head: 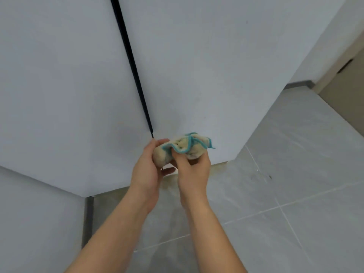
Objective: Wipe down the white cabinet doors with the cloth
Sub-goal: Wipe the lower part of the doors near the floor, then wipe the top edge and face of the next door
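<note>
No readable text, label, brand, number or sign appears anywhere.

Two hands [145, 170] [194, 170], one cloth [183, 149], seemingly two cabinet doors [59, 85] [216, 66] (white)

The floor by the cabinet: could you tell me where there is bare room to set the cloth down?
Bare tiled floor lies right of the white cabinet doors. It is crowded only at the doors' bottom edge, where left hand and right hand grip the cloth.

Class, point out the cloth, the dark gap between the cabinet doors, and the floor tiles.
cloth [178, 149]: head view, bunched cream middle.
dark gap [132, 64]: head view, mid-length.
floor tiles [305, 174]: head view, bare tile.
</note>
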`<state>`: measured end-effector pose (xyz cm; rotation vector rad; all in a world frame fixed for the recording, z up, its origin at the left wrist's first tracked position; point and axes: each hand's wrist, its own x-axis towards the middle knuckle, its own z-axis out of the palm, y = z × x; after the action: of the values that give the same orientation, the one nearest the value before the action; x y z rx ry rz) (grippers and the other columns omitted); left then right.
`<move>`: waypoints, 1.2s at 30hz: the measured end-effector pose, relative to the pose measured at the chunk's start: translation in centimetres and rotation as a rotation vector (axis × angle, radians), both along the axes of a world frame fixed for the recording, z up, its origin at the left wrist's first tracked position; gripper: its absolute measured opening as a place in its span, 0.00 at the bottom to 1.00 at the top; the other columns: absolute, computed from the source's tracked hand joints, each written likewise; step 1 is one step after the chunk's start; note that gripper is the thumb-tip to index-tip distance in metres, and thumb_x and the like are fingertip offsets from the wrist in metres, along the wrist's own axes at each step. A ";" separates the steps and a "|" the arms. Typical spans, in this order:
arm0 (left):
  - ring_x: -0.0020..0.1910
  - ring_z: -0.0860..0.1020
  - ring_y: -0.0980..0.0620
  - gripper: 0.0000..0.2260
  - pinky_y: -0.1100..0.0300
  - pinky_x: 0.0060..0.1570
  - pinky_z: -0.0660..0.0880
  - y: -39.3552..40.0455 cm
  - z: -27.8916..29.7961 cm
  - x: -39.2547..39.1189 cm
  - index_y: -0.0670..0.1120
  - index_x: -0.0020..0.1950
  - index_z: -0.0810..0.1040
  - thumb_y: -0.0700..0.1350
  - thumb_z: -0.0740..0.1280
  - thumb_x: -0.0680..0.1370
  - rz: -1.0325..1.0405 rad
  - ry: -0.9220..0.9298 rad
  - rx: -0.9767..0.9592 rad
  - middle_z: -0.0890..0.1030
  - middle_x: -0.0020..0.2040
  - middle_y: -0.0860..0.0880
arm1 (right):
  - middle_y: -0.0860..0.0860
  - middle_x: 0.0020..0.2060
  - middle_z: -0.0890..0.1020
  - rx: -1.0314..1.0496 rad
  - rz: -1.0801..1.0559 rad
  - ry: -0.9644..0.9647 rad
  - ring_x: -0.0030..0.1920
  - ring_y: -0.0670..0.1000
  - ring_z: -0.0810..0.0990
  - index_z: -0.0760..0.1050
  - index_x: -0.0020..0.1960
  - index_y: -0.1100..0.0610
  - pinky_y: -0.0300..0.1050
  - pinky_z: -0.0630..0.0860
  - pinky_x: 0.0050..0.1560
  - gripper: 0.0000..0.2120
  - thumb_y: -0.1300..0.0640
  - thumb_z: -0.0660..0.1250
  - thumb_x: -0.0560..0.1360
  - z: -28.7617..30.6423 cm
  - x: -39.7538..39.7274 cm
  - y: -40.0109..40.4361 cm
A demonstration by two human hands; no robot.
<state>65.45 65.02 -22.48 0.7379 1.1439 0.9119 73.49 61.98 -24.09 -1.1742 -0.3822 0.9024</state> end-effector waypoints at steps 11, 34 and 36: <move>0.57 0.81 0.59 0.18 0.72 0.52 0.73 -6.5 33.9 3.6 0.56 0.67 0.74 0.55 0.71 0.79 -0.301 0.520 0.747 0.82 0.58 0.60 | 0.57 0.53 0.87 0.112 0.168 -0.009 0.55 0.55 0.86 0.80 0.61 0.61 0.42 0.82 0.47 0.20 0.64 0.68 0.69 33.1 8.5 -6.6; 0.56 0.84 0.51 0.32 0.52 0.59 0.79 -3.6 80.7 4.4 0.55 0.71 0.72 0.49 0.78 0.69 0.106 -0.257 0.784 0.85 0.60 0.50 | 0.52 0.53 0.86 0.410 0.372 -0.427 0.48 0.48 0.83 0.79 0.59 0.57 0.45 0.79 0.43 0.18 0.58 0.72 0.69 83.0 10.5 -4.7; 0.63 0.82 0.45 0.29 0.46 0.65 0.76 -2.2 81.4 4.3 0.47 0.73 0.71 0.51 0.74 0.74 0.133 -0.393 0.715 0.83 0.64 0.46 | 0.53 0.52 0.86 0.424 0.388 -0.442 0.47 0.48 0.84 0.79 0.58 0.58 0.45 0.80 0.44 0.18 0.61 0.73 0.69 84.6 9.1 -3.6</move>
<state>69.71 62.79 58.89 0.9993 0.5062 1.5327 82.64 58.41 60.47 -0.9081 -1.1342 0.8298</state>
